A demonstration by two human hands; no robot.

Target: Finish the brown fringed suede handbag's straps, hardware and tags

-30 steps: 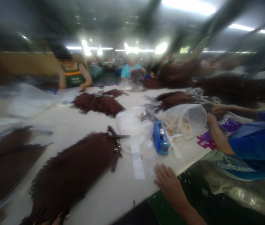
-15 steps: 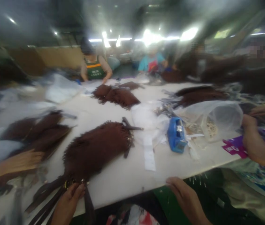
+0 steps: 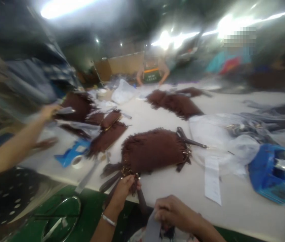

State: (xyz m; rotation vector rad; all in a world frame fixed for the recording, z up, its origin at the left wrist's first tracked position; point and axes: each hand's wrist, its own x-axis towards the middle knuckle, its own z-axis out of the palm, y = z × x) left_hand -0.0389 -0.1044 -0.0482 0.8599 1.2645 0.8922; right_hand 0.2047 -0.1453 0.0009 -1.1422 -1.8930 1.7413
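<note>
A brown fringed bag point(image 3: 154, 149) lies on the white table in front of me, with dark straps and gold-coloured metal fittings at its near left end. My left hand point(image 3: 126, 188), wearing a bracelet, is closed on a strap by those fittings, at the table's edge. Lower right, my right hand point(image 3: 174, 211) is closed around a pale grey strip point(image 3: 152, 227) that hangs down near my lap. What the strip is made of I cannot make out. The fingertips of that hand are partly hidden.
Right of the bag lie a white paper strip point(image 3: 212, 181), a blue tape dispenser point(image 3: 271, 174) and clear plastic. More brown bags point(image 3: 176, 104) lie farther back. At left, a co-worker's arm point(image 3: 18, 141) reaches over the table near a tape roll point(image 3: 77, 162).
My view has swung left. My right hand, with fingers extended by the table edge before, has come closer to my left and closed on the grey strip. My left hand keeps the strap.
</note>
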